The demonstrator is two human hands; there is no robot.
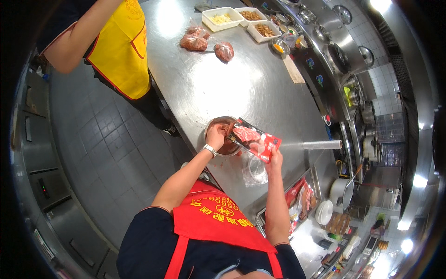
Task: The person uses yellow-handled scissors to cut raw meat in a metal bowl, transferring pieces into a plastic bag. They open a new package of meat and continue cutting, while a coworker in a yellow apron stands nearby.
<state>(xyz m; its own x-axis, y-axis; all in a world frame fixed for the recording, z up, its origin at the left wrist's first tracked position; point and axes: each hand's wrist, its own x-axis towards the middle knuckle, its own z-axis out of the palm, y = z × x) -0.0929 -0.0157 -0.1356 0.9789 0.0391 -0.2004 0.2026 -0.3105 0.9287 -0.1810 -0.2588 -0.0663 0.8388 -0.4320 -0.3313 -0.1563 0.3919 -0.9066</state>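
Note:
A metal bowl of raw red meat stands near the front edge of the steel table. My right hand grips the lower end of a black and red printed food packet, whose other end tilts over the bowl. At that end, dark red meat shows beside the packet's edge. My left hand, wearing a metal wristwatch, is over the bowl with its fingers curled at this meat. Whether those fingers hold it is hidden. Against the bowl's right side lies a clear plastic bag.
Bagged minced meat and white tubs of food sit at the table's far end. A roll of clear film lies to the right. Beside my right arm is a metal tray of packets. A person in a yellow apron stands at the left.

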